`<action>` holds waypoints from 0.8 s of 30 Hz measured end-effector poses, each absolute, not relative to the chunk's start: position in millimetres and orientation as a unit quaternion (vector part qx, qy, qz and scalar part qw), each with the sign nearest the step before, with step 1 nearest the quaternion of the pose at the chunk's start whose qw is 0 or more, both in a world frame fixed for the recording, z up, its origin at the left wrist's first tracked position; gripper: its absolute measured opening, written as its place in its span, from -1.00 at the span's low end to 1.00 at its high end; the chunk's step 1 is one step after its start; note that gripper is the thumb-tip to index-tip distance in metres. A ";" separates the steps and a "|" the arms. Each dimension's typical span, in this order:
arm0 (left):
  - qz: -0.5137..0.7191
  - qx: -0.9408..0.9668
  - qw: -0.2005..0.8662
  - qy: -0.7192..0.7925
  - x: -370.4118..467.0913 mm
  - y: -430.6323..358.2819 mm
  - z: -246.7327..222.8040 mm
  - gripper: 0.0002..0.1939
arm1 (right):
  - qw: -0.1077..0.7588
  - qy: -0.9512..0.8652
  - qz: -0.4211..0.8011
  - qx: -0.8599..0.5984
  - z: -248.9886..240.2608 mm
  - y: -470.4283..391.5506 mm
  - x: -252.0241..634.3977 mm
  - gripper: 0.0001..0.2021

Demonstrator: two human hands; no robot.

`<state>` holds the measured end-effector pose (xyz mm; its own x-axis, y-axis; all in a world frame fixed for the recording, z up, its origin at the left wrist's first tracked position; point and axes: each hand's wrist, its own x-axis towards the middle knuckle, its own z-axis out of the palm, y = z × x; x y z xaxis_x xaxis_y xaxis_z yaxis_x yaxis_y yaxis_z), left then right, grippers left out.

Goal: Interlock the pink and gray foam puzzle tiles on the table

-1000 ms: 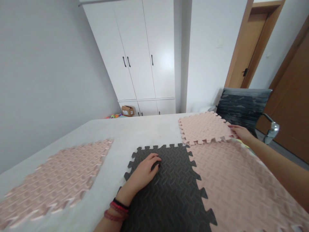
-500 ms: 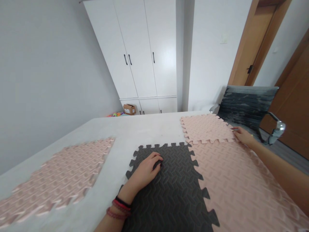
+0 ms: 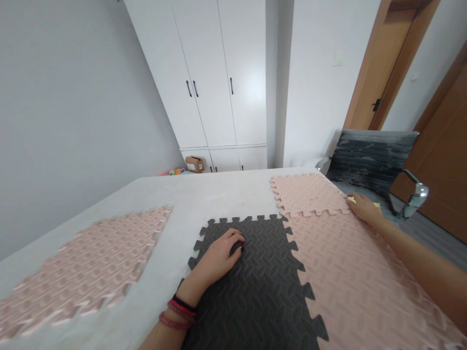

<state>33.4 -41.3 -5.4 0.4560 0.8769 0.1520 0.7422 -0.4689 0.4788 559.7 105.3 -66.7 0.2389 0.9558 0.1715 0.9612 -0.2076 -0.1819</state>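
Note:
My left hand (image 3: 221, 253) lies on the dark grey foam mat tile (image 3: 262, 282), fingers loosely bent and thumb apart, with nothing seen in it. Far to the right, my right hand (image 3: 364, 208) is closed at the outer edge of the pink foam tiles, near the seam between the far pink tile (image 3: 306, 192) and the nearer pink tile (image 3: 350, 262). A small yellow piece (image 3: 351, 200) shows at its fingertips, and more yellow shows behind the hand; what it is, I cannot make out. The grey tile's toothed right side lies against the nearer pink tile.
Another pink tile (image 3: 98, 257) lies apart on the left of the white table (image 3: 219, 192), bumpy face up. Beyond the right edge stands a dark chair (image 3: 372, 155) with metal armrests. A cardboard box (image 3: 194, 164) and a white wardrobe (image 3: 222, 73) are at the back.
My right hand has shifted slightly left along the mat edge, and the yellow piece shows more clearly. My left hand stays in the same place on the grey tile.

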 end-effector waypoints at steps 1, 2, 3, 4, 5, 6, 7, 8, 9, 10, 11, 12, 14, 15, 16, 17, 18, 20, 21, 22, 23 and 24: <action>0.193 0.836 0.174 0.484 33.1 -41.7 -4.8 -0.75 | 0.116 -0.609 -0.027 -0.784 -63.4 101.5 554.1 -0.58; 0.194 0.836 0.173 0.483 32.7 -42.1 -4.4 -0.75 | 0.108 -0.603 -0.041 -0.789 -59.4 97.7 548.4 -0.58; 0.194 0.836 0.172 0.483 32.2 -42.6 -4.3 -0.75 | 0.100 -0.600 -0.053 -0.792 -54.8 94.0 543.2 -0.59; 0.195 0.836 0.171 0.484 31.7 -43.2 -4.5 -0.75 | 0.091 -0.600 -0.065 -0.792 -49.8 90.3 538.6 -0.60; 0.195 0.835 0.170 0.486 31.2 -43.7 -5.0 -0.75 | 0.081 -0.599 -0.073 -0.793 -44.9 86.6 534.7 -0.62; 0.195 0.833 0.169 0.489 30.8 -44.1 -5.6 -0.74 | 0.070 -0.596 -0.077 -0.796 -40.5 82.8 531.5 -0.64; 0.195 0.832 0.167 0.491 30.6 -44.5 -6.3 -0.74 | 0.058 -0.589 -0.076 -0.802 -37.0 79.0 528.8 -0.65; 0.195 0.832 0.167 0.493 30.4 -44.8 -7.0 -0.74 | 0.046 -0.581 -0.073 -0.810 -34.7 75.1 526.3 -0.63; 0.195 0.831 0.167 0.493 30.4 -45.1 -7.6 -0.74 | 0.034 -0.572 -0.068 -0.817 -33.7 71.2 523.8 -0.59; 0.195 0.831 0.167 0.494 30.4 -45.2 -8.1 -0.74 | 0.023 -0.565 -0.064 -0.822 -34.0 67.6 521.2 -0.54; 0.194 0.831 0.167 0.494 30.5 -45.3 -8.6 -0.74 | 0.014 -0.562 -0.061 -0.825 -35.3 64.5 518.3 -0.51; 0.194 0.831 0.168 0.493 30.5 -45.4 -8.9 -0.74 | 0.007 -0.562 -0.060 -0.825 -37.3 61.9 515.3 -0.50; 0.194 0.831 0.170 0.493 30.6 -45.4 -9.3 -0.73 | -0.007 -0.567 -0.071 -0.821 -41.7 59.0 509.7 -0.52; 0.194 0.831 0.170 0.493 30.6 -45.4 -9.4 -0.73 | -0.013 -0.568 -0.080 -0.819 -43.4 58.7 507.4 -0.54; 0.194 0.831 0.170 0.492 30.6 -45.3 -9.5 -0.73 | -0.018 -0.567 -0.087 -0.819 -44.3 59.0 505.7 -0.55; 0.194 0.832 0.170 0.492 30.5 -45.2 -9.6 -0.73 | -0.022 -0.567 -0.093 -0.818 -44.4 59.7 504.7 -0.55; 0.194 0.832 0.170 0.491 30.4 -45.1 -9.7 -0.73 | -0.026 -0.569 -0.098 -0.816 -43.3 60.3 504.2 -0.55; 0.196 0.834 0.169 0.487 30.1 -44.9 -9.7 -0.74 | -0.033 -0.576 -0.098 -0.811 -38.5 60.7 503.5 -0.57; 0.197 0.835 0.168 0.485 29.9 -45.0 -9.6 -0.74 | -0.037 -0.583 -0.100 -0.805 -35.1 59.8 502.5 -0.58; 0.198 0.836 0.168 0.483 29.7 -45.2 -9.4 -0.74 | -0.039 -0.593 -0.104 -0.798 -31.4 58.1 500.5 -0.59; 0.200 0.837 0.167 0.482 29.5 -45.5 -9.2 -0.73 | -0.041 -0.605 -0.108 -0.788 -28.0 55.4 497.1 -0.60; 0.201 0.837 0.166 0.480 29.2 -46.0 -9.1 -0.73 | -0.042 -0.620 -0.111 -0.776 -25.3 52.0 492.0 -0.61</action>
<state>29.2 -46.0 -9.1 0.4578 0.8713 0.1768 0.7374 -0.4832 0.4720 492.0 52.0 -25.3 0.2071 0.9708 0.1210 0.9522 -0.2284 0.2029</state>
